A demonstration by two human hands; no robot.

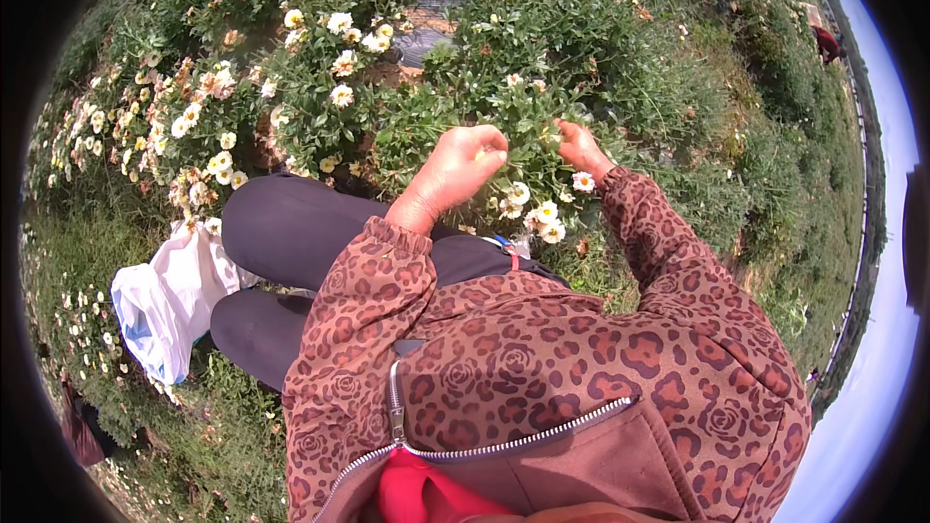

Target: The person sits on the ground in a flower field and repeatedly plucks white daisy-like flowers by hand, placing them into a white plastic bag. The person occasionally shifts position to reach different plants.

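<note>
My left hand [465,158] is curled above the low plants, with a small pale-yellow thing, perhaps a flower head, partly showing between thumb and fingers. To its right, my right hand [579,147] reaches into the green leaves [534,132]; its fingertips are partly hidden, so its grip is unclear. A white flower with a yellow centre [583,181] lies just below the right wrist. More white blooms [546,213] stand below, between the two forearms. Pinkish-white flowers [514,80] stand above the hands.
A white sack [178,290] rests at the left beside my dark-trousered knees. Dense white-flowered plants [218,160] spread over the left, with dark ground sheeting [429,43] between plants at the top. People are partly visible at the lower left [83,425] and far right [827,45].
</note>
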